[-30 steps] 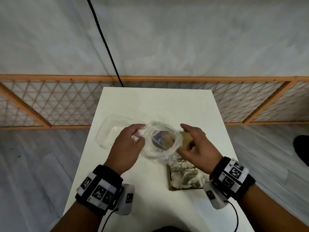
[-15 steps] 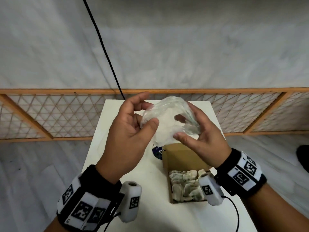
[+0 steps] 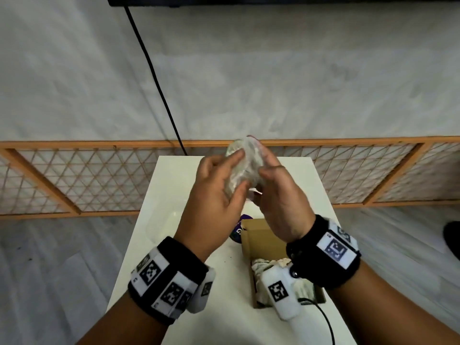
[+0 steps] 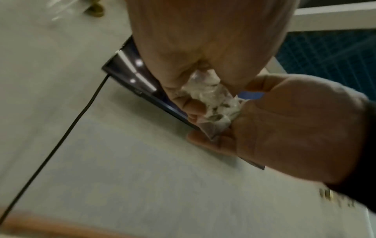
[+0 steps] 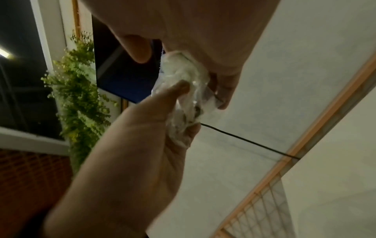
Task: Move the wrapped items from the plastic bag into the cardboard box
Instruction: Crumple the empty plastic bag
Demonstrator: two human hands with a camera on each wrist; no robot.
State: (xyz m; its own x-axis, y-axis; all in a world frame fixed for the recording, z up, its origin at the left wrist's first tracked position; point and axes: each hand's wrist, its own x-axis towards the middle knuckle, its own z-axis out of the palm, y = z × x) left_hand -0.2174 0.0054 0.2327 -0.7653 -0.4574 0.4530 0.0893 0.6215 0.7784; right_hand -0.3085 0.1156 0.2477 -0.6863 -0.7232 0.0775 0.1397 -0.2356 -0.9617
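Above the white table (image 3: 174, 307) I hold a clear plastic bag (image 3: 245, 168), crumpled into a tight wad between both hands. My left hand (image 3: 236, 170) grips its left side with thumb and fingers. From the other side my right hand (image 3: 268, 175) curls round it. The left wrist view shows the bag (image 4: 211, 103) squeezed between them, as does the right wrist view, bag (image 5: 183, 96). What the bag holds cannot be told. Below my right wrist the open cardboard box (image 3: 263, 235) stands with pale wrapped items (image 3: 261, 266) in it.
A dark round item (image 3: 239, 229) lies on the table just left of the box. A clear plastic tray (image 3: 161, 225) sits at the table's left edge. An orange lattice fence (image 3: 74, 175) runs behind the table, and a black cable (image 3: 154, 78) hangs down the wall.
Both hands lifted the bag off the table and drew together. The bag, spread wide before, is now squeezed into a small wad higher up.
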